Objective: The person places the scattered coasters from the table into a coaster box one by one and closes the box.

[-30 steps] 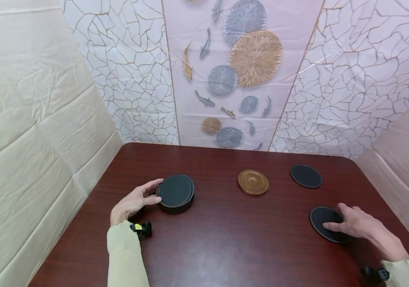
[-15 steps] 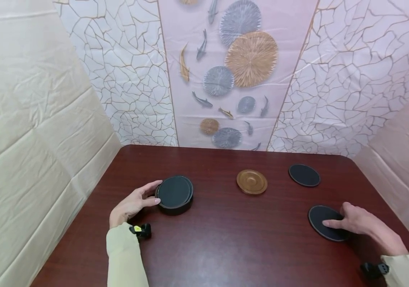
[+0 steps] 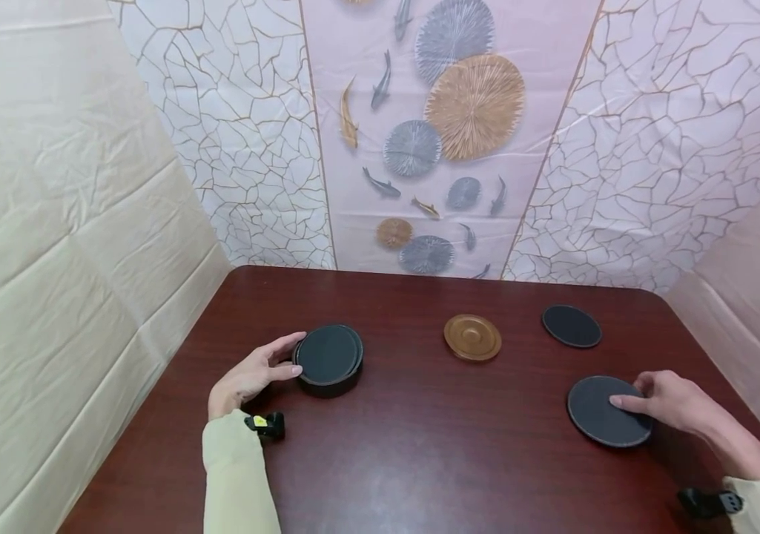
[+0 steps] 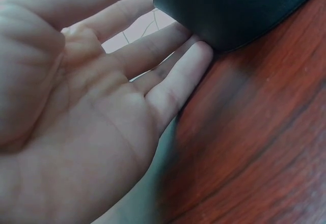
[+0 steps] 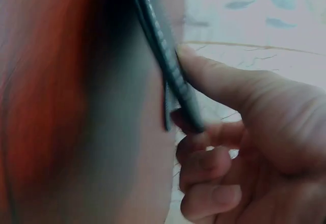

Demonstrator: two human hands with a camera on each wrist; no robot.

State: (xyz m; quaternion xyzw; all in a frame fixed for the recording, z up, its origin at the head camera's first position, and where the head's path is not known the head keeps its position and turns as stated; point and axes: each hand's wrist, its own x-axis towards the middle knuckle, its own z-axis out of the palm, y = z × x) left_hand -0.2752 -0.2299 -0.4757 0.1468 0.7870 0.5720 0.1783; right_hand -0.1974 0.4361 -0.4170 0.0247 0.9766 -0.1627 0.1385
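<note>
My right hand (image 3: 675, 404) pinches a round black coaster (image 3: 600, 415) at its right edge, thumb on top and forefinger underneath. In the right wrist view the coaster (image 5: 162, 51) shows edge-on with a stitched rim, raised off the table; the other fingers curl below it. At the left, my left hand (image 3: 249, 377) holds a round black coaster holder (image 3: 328, 387) by its left side, thumb at the front of the rim. A black coaster (image 3: 328, 354) lies in the holder's top. The left wrist view shows fingertips against the holder's dark wall (image 4: 229, 15).
A brown round lid-like disc (image 3: 472, 338) with ringed grooves lies at the table's middle back. Another black coaster (image 3: 572, 326) lies flat at the back right. The dark red wooden table (image 3: 406, 445) ends at patterned cloth walls (image 3: 259, 148).
The right thumb and fingers have closed on the coaster's edge, and the coaster has come up slightly from the table. My left hand and the holder stay in place.
</note>
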